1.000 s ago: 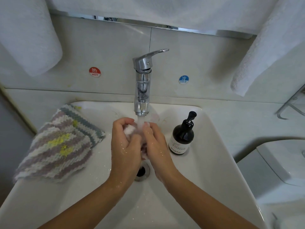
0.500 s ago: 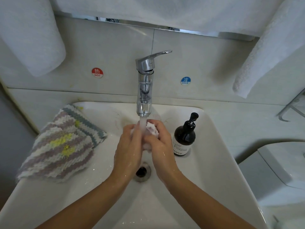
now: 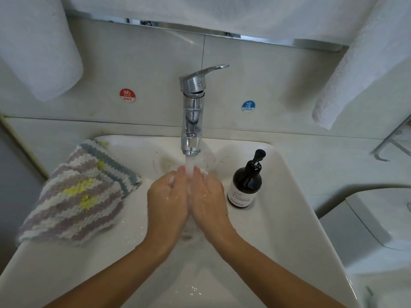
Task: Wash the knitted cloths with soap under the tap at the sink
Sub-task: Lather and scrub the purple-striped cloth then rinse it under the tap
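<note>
We press our left hand [image 3: 168, 196] and right hand [image 3: 208, 196] together around a small white knitted cloth [image 3: 204, 172], fingers wrapped over it, under the chrome tap's [image 3: 192, 112] stream above the white ceramic sink [image 3: 278, 218].

In front of me the red wall sticker [image 3: 127, 95] reads "HOT", the blue sticker [image 3: 248, 106] "COLD", and my soap bottle [image 3: 245, 183] label "MAOTO".
</note>
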`<state>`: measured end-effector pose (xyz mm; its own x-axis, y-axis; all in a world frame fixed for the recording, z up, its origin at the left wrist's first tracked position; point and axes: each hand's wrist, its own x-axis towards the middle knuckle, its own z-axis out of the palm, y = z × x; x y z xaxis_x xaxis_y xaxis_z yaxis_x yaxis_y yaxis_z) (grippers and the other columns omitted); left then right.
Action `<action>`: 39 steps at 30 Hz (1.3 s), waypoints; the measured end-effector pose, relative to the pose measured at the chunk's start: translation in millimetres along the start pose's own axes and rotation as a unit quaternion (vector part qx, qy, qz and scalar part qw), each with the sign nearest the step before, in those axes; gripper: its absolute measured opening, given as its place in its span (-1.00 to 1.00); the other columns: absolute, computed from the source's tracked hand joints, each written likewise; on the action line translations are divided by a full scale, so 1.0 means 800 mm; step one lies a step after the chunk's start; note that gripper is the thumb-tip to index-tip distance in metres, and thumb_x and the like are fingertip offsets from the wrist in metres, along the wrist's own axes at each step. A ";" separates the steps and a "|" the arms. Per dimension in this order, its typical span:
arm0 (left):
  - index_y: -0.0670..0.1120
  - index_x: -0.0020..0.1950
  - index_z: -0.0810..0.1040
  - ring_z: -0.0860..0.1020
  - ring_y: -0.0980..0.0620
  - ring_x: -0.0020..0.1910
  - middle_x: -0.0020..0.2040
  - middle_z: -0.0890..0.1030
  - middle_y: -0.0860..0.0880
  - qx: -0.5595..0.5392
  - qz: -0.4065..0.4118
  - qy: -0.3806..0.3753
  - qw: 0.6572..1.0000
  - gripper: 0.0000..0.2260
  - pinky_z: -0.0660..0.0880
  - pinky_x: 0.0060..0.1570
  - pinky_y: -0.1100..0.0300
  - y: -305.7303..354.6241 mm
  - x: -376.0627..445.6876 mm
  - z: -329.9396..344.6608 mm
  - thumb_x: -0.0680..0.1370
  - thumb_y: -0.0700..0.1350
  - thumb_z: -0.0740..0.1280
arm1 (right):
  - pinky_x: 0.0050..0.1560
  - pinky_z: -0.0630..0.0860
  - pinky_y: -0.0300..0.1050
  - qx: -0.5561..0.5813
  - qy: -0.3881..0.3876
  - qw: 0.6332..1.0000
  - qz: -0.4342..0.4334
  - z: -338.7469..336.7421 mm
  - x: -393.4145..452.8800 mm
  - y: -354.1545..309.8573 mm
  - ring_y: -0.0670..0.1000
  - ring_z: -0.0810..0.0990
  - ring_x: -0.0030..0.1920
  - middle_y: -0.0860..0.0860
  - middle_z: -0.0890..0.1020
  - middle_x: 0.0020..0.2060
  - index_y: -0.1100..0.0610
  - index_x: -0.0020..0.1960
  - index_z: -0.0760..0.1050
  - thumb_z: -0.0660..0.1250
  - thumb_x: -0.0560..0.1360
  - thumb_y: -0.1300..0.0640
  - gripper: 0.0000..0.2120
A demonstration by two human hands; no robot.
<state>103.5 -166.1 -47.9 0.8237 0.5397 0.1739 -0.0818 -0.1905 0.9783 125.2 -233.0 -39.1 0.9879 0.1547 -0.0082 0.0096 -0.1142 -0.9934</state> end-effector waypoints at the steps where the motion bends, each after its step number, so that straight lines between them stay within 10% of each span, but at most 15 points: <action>1: -0.22 -0.36 0.42 0.39 -0.01 -0.50 -0.49 0.40 -0.13 -0.003 -0.004 0.002 1.000 -0.56 0.38 -0.45 0.23 0.001 0.001 0.000 0.65 0.00 0.18 | -0.32 0.46 -0.12 0.001 0.002 1.000 -0.006 0.001 -0.002 0.000 -0.14 0.52 -0.36 0.01 0.56 -0.41 0.11 -0.24 0.45 0.12 0.65 -0.02 -0.64; 5: -0.24 -0.28 0.40 0.42 -0.08 -0.40 -0.41 0.42 -0.18 -0.029 -0.001 0.003 1.000 -0.63 0.44 -0.36 0.05 0.001 0.001 0.000 0.64 -0.03 0.20 | -0.29 0.45 0.01 -0.006 -0.004 0.999 -0.044 0.002 -0.007 0.000 -0.08 0.47 -0.29 0.10 0.52 -0.31 0.20 -0.11 0.40 0.10 0.64 0.02 -0.72; 11: -0.01 0.03 0.48 0.60 0.21 -0.20 -0.13 0.59 0.06 -0.051 -0.020 -0.008 0.998 -0.97 0.54 -0.27 0.35 0.009 0.008 -0.001 0.61 -0.11 0.27 | -0.14 0.61 -0.12 0.058 -0.041 0.997 -0.005 -0.013 0.001 -0.008 -0.06 0.65 -0.18 -0.02 0.65 -0.15 0.05 0.07 0.48 0.31 0.57 0.11 -0.91; 22: 0.19 -0.02 0.53 0.63 0.10 -0.13 -0.18 0.64 0.18 0.027 -0.076 -0.086 0.993 -0.75 0.59 -0.03 -0.07 -0.002 0.015 -0.003 0.56 0.24 0.11 | -0.17 0.53 -0.33 0.099 0.010 0.994 -0.042 -0.021 0.005 -0.012 -0.22 0.61 -0.11 -0.04 0.62 -0.04 -0.03 0.02 0.56 0.20 0.52 0.43 -0.62; 27: 0.04 0.02 0.51 0.60 0.20 -0.24 -0.22 0.61 0.14 -0.007 0.029 -0.010 0.999 -0.94 0.53 -0.30 0.31 0.009 0.007 -0.007 0.63 -0.05 0.24 | 0.02 0.61 -0.12 0.085 -0.033 0.996 0.023 -0.012 -0.001 -0.005 -0.19 0.63 -0.08 -0.24 0.64 -0.18 -0.17 -0.07 0.52 0.30 0.56 -0.02 -0.93; 31: 0.11 0.08 0.46 0.59 0.27 -0.16 -0.16 0.59 0.25 -0.021 0.047 0.016 0.999 -0.87 0.52 -0.29 0.40 0.019 0.006 -0.008 0.58 -0.09 0.32 | -0.14 0.62 -0.03 0.046 -0.056 0.996 0.051 -0.007 0.002 -0.002 -0.09 0.66 -0.11 -0.18 0.65 -0.16 -0.17 -0.07 0.52 0.22 0.47 -0.38 -0.69; 36: 0.11 0.06 0.45 0.58 0.26 -0.20 -0.09 0.58 0.13 -0.041 -0.034 0.005 0.999 -0.88 0.55 -0.19 0.19 0.020 0.012 -0.010 0.57 -0.07 0.32 | -0.35 0.47 -0.11 0.055 0.007 0.998 0.014 -0.013 0.008 -0.007 -0.06 0.54 -0.28 -0.05 0.58 -0.30 0.11 -0.10 0.50 0.29 0.54 -0.13 -0.71; 39: 0.13 -0.10 0.52 0.58 0.16 -0.20 -0.24 0.60 0.15 0.022 -0.061 -0.056 0.996 -0.85 0.54 -0.14 0.11 0.011 0.014 -0.005 0.62 0.07 0.21 | -0.12 0.57 0.07 0.066 0.025 0.997 -0.022 -0.015 0.006 -0.010 -0.02 0.55 -0.21 0.02 0.57 -0.25 0.16 -0.09 0.50 0.30 0.55 -0.06 -0.73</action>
<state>109.8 -158.2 -36.6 0.8835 0.4669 0.0379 0.0458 -0.1666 0.9850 132.0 -243.1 -29.9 0.9934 0.1081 0.0375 0.0353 0.0217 -0.9991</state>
